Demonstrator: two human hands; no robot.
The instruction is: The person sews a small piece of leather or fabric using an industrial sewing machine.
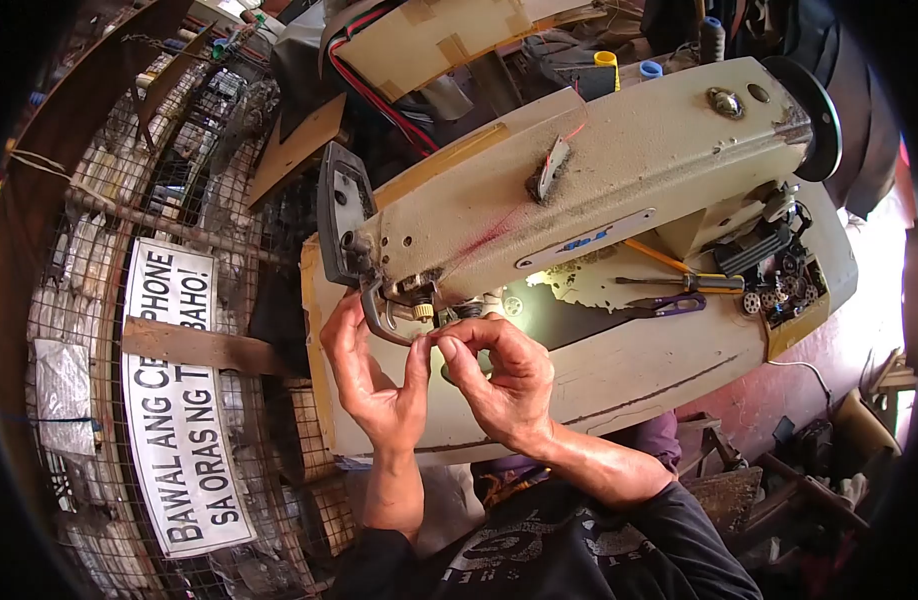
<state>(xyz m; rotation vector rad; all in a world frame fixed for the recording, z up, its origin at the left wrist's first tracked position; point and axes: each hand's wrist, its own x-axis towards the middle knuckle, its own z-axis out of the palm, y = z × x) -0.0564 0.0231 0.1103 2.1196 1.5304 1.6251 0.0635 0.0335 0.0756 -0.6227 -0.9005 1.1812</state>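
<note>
My left hand (384, 390) reaches up under the head of a beige sewing machine (579, 190). Its thumb points up beside the needle area, and its fingers go behind the curved dark lever (379, 315), which hides their tips. Close against that thumb, my right hand (509, 385) is closed in a pinch of thumb and forefinger. Whatever lies in the pinch is too small to make out. Just above the fingertips sits a brass-coloured knurled knob (423, 312). A lamp glow lights the machine bed (639, 365) behind my right hand.
On the bed lie a screwdriver (679, 283) and purple-handled scissors (679, 303). A compartment at the right holds bobbins and metal parts (787, 285). A wire-mesh wall with a printed sign (184, 400) stands at the left. Thread spools (712, 42) stand behind the machine.
</note>
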